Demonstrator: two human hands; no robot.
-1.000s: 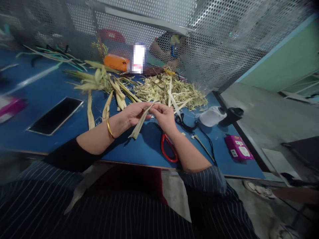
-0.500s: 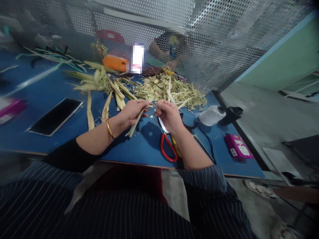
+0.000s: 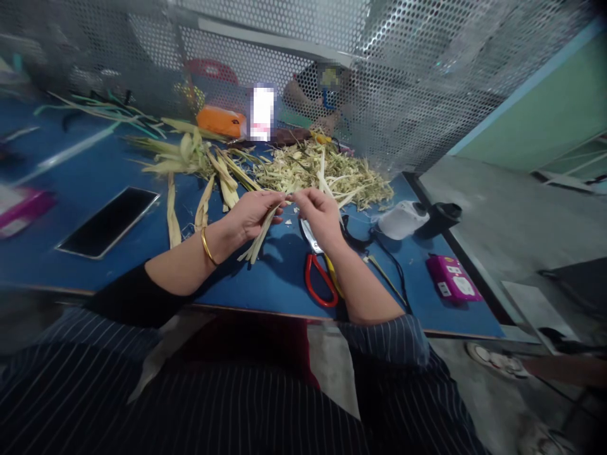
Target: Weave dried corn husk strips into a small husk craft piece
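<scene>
My left hand (image 3: 253, 216) is closed around a small bundle of pale dried husk strips (image 3: 258, 245), whose loose ends hang below the fingers. Fingertips of my right hand (image 3: 318, 216) are pinched together at the bundle's upper end, meeting the left fingertips. A thin pale thread (image 3: 363, 219), hard to see, runs from the white thread spool (image 3: 402, 220) toward my right hand; the pinched part is hidden. Under my right wrist lie scissors (image 3: 318, 284) with a red handle, the blades pointing away from me.
A heap of shredded husk (image 3: 327, 167) lies beyond my hands, with longer husks (image 3: 190, 155) to its left. On the blue table (image 3: 279, 294) are a dark phone (image 3: 111, 221), an orange packet (image 3: 220, 121), a black spool (image 3: 439, 220) and a purple pack (image 3: 454, 278). A perforated metal screen (image 3: 403, 82) stands behind.
My right hand has moved slightly left and up, closing the small gap to my left fingertips. The bundle's hanging ends look more spread. The scissors stay in place.
</scene>
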